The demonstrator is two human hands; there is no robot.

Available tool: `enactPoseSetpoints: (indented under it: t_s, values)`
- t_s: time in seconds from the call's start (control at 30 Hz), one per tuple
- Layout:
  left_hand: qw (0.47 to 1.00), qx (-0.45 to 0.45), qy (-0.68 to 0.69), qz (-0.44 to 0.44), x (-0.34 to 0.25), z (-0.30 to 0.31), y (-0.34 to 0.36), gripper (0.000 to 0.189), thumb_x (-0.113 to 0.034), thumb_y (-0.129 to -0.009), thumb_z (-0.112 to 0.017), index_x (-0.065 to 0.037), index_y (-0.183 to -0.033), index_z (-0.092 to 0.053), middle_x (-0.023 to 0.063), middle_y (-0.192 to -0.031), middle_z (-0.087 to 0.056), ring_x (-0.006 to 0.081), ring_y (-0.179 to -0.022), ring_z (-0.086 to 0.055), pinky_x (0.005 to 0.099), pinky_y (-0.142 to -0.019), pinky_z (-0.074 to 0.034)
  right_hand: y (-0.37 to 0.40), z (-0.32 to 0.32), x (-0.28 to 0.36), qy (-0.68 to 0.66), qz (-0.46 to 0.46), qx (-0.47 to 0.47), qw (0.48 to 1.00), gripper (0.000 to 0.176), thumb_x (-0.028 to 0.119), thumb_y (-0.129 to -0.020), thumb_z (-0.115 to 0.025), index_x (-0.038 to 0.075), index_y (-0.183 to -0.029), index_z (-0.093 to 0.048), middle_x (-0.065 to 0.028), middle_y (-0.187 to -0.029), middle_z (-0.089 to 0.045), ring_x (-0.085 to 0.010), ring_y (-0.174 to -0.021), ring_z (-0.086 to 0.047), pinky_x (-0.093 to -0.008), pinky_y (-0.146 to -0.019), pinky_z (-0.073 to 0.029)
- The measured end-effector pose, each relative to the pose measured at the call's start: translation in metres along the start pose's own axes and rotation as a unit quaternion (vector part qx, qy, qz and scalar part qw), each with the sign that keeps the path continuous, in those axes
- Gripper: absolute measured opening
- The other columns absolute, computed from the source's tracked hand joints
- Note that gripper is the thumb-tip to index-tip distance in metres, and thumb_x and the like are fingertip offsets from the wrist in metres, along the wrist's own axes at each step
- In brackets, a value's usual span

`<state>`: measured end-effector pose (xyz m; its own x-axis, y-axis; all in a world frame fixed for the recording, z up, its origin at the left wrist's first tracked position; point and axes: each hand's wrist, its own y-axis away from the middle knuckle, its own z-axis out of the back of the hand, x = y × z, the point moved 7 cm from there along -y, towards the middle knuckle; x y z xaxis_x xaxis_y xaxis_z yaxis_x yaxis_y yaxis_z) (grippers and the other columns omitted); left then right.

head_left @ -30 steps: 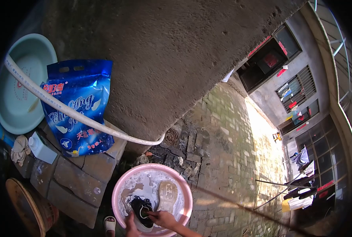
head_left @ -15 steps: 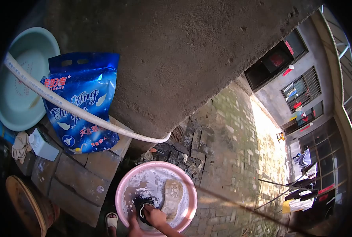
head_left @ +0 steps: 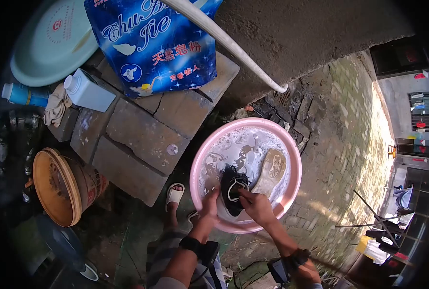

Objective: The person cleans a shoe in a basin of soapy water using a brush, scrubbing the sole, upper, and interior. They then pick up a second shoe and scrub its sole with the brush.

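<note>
A pink basin (head_left: 198, 166) of sudsy water holds two shoes. The black shoe (head_left: 230, 183) with white trim round its opening stands half sunk, its toe pointing away from me. My right hand (head_left: 258, 207) is closed at this opening, fingers pinching its edge. Along the shoe's left side lies my left hand (head_left: 209, 204), thumb side up, its fingers partly hidden in the water against the shoe. To the right, the other shoe (head_left: 272, 168) rests with its pale sole up among the suds.
On a brick ledge (head_left: 142, 123) stand a blue soap powder bag (head_left: 161, 53), a pale bottle (head_left: 91, 91), a cloth (head_left: 57, 106) and a light green basin (head_left: 24, 62). A white hose (head_left: 234, 43) crosses above. Left below is a bucket (head_left: 77, 192); wet paving (head_left: 320, 159) spreads right.
My view has tilted down and left, so the basin sits higher and farther right and both forearms show. Both hands stay at the black shoe.
</note>
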<state>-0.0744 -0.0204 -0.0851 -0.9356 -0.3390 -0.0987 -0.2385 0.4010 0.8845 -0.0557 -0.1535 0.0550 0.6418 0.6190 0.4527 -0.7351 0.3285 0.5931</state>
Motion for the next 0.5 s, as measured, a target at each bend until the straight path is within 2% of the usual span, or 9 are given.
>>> enactPoseSetpoints:
  t_s: [0.07,0.1,0.17,0.27,0.3,0.4,0.43,0.47,0.5]
  values:
    - [0.999,-0.016,0.028,0.036,0.015,0.009,-0.011,0.047,-0.046,-0.087,-0.048,-0.011,-0.118,-0.052,0.0080,-0.110,-0.059,0.0244,-0.095,-0.059,0.0388,-0.085,-0.047,-0.013,-0.015,0.004,0.047,-0.008,-0.083,0.995,0.027,0.024,-0.081,-0.055,0.015,-0.106,-0.061,-0.0119,-0.082,-0.064,-0.0313,-0.072,-0.062,-0.0411,-0.064,-0.050]
    - [0.999,-0.023,0.027,0.038,0.022,0.018,-0.022,0.047,-0.046,-0.087,-0.048,-0.011,-0.118,-0.052,0.0080,-0.110,-0.059,0.0244,-0.095,-0.059,0.0388,-0.085,-0.047,-0.016,-0.023,0.007,0.043,-0.010,-0.078,0.996,0.027,0.024,-0.081,-0.055,0.015,-0.106,-0.061,-0.0119,-0.082,-0.064,-0.0313,-0.072,-0.062,-0.0411,-0.064,-0.050]
    - [1.000,0.008,0.024,-0.001,0.030,0.033,-0.042,0.046,-0.044,-0.088,-0.044,-0.009,-0.116,-0.053,0.0089,-0.110,-0.059,0.0239,-0.097,-0.059,0.0373,-0.086,-0.046,-0.016,-0.026,0.012,0.035,-0.010,-0.130,0.991,0.025,0.024,-0.082,-0.056,0.013,-0.103,-0.061,-0.0130,-0.093,-0.063,-0.0340,-0.078,-0.061,-0.0432,-0.067,-0.048]
    - [0.996,0.040,0.072,0.031,0.013,-0.005,-0.007,0.047,-0.044,-0.089,-0.043,-0.007,-0.115,-0.054,0.0105,-0.107,-0.060,0.0241,-0.096,-0.059,0.0363,-0.086,-0.047,-0.013,-0.024,0.006,0.027,-0.038,-0.123,0.991,0.026,0.025,-0.082,-0.055,0.014,-0.105,-0.061,-0.0110,-0.099,-0.061,-0.0332,-0.080,-0.060,-0.0433,-0.069,-0.048]
    - [0.994,0.052,0.082,0.052,0.003,-0.017,0.005,0.040,-0.038,-0.089,-0.046,-0.009,-0.115,-0.053,0.0063,-0.106,-0.059,0.0194,-0.091,-0.059,0.0345,-0.079,-0.048,-0.013,-0.021,0.012,0.025,-0.029,-0.136,0.990,0.025,0.025,-0.082,-0.055,0.014,-0.104,-0.061,-0.0132,-0.091,-0.063,-0.0342,-0.077,-0.060,-0.0425,-0.067,-0.048]
    - [0.997,0.053,0.032,0.046,-0.002,-0.012,0.007,0.040,-0.039,-0.090,-0.046,-0.009,-0.116,-0.053,0.0062,-0.106,-0.059,0.0188,-0.091,-0.060,0.0338,-0.079,-0.049,-0.018,-0.011,0.010,0.002,-0.018,-0.089,0.996,0.024,0.022,-0.082,-0.056,0.012,-0.102,-0.062,-0.0153,-0.080,-0.062,-0.0365,-0.074,-0.059,-0.0406,-0.063,-0.048]
    - [0.998,0.040,0.018,0.037,-0.007,-0.019,0.016,0.041,-0.040,-0.090,-0.046,-0.008,-0.116,-0.053,0.0061,-0.106,-0.059,0.0179,-0.091,-0.060,0.0332,-0.079,-0.049,-0.018,-0.009,0.006,-0.020,0.024,-0.079,0.996,0.026,0.017,-0.081,-0.057,0.011,-0.106,-0.061,-0.0180,-0.077,-0.062,-0.0333,-0.072,-0.062,-0.0360,-0.063,-0.049]
    - [0.998,0.044,0.015,0.036,-0.009,-0.021,0.016,0.041,-0.040,-0.090,-0.046,-0.008,-0.116,-0.053,0.0061,-0.106,-0.059,0.0179,-0.091,-0.060,0.0332,-0.079,-0.049,-0.013,0.001,0.002,-0.021,0.025,-0.084,0.996,0.026,0.017,-0.081,-0.057,0.011,-0.106,-0.061,-0.0180,-0.077,-0.062,-0.0333,-0.072,-0.062,-0.0360,-0.063,-0.049]
    - [0.999,0.028,0.011,0.037,-0.009,-0.019,0.017,0.042,-0.040,-0.089,-0.047,-0.008,-0.116,-0.053,0.0060,-0.106,-0.059,0.0177,-0.091,-0.060,0.0332,-0.079,-0.049,-0.002,0.004,0.001,-0.053,0.028,-0.035,0.998,0.027,0.018,-0.081,-0.058,0.011,-0.107,-0.061,-0.0182,-0.079,-0.062,-0.0334,-0.073,-0.062,-0.0368,-0.064,-0.049]
